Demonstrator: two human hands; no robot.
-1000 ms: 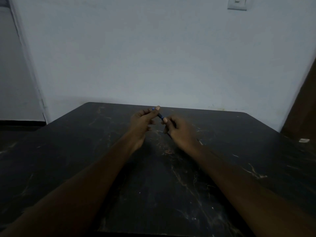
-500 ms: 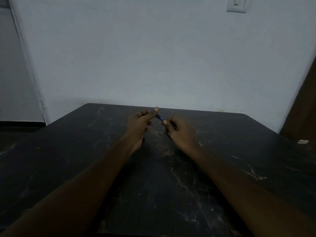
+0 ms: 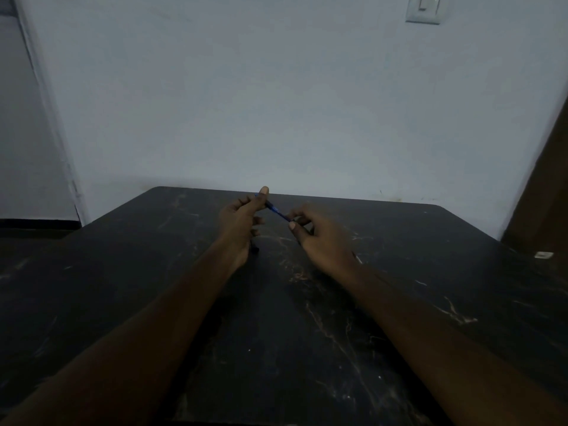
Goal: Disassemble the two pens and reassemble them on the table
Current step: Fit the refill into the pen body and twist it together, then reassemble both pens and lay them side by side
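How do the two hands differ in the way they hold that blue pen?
The left hand grips the upper, farther end of the blue pen; the right hand pinches its lower, nearer end. The left hand's thumb sticks upward, while the right hand's thumb angles leftward. Both hold the same pen, lifted above the dark table.
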